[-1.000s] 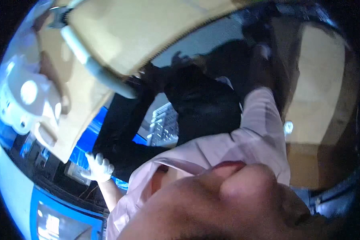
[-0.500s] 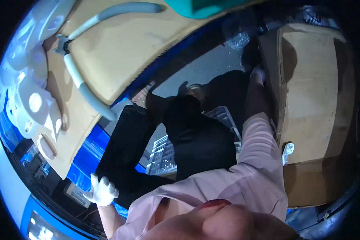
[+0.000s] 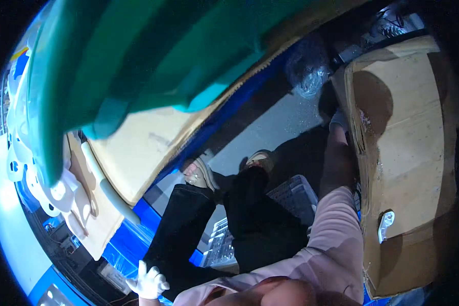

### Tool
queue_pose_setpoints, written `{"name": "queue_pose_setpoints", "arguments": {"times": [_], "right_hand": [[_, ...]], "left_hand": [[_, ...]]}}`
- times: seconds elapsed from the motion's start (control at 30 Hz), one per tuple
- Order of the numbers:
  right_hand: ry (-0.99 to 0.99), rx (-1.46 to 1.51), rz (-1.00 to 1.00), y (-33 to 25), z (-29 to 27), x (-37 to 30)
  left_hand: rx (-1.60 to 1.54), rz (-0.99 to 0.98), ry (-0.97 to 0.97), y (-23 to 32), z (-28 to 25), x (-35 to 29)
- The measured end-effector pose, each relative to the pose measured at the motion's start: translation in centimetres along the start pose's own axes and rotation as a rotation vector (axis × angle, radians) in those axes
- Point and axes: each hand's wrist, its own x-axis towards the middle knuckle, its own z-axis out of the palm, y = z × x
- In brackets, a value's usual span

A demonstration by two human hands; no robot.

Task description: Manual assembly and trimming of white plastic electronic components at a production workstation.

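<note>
My left hand [image 3: 150,282], in a white glove, is held in the air by my left thigh, its fingers apart and nothing in them. My right arm reaches forward on the right. My right hand [image 3: 337,120] is dim and in shadow beside the edge of a cardboard sheet or box [image 3: 408,153], its fingers unclear. A small white plastic piece [image 3: 386,226] lies on that cardboard. Across the upper left, a large green plastic object [image 3: 153,61] hides much of the cardboard-covered table [image 3: 153,148]. Below it shows one grey handle [image 3: 109,188] of a pair of cutters.
White rounded plastic parts [image 3: 48,186] are heaped at the table's left side. A pale plastic crate [image 3: 293,196] stands on the floor [image 3: 260,132] by my legs. Crumpled clear plastic [image 3: 311,79] lies farther off. Blue sheeting [image 3: 137,224] hangs along the table edge.
The green object now fills the upper left and covers most of the cutters. The view has shifted, and both hands appear lower in it. My left hand is still empty.
</note>
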Motion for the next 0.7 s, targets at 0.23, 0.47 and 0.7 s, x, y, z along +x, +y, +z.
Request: {"name": "queue_pose_setpoints", "arguments": {"times": [0.23, 0.47, 0.7], "right_hand": [[0.053, -0.108, 0.157, 1.6, 0.2, 4.9], [-0.072, 0.088, 0.224, 1.3, -2.7, 4.6], [-0.07, 0.001, 0.068, -7.7, -6.9, 1.8]], "left_hand": [[-0.012, -0.038, -0.071, 1.0, -1.5, 0.2], [0.011, -0.052, -0.022, 0.6, -0.9, 0.5], [0.162, -0.105, 0.031, 1.9, -1.8, 0.2]]}}
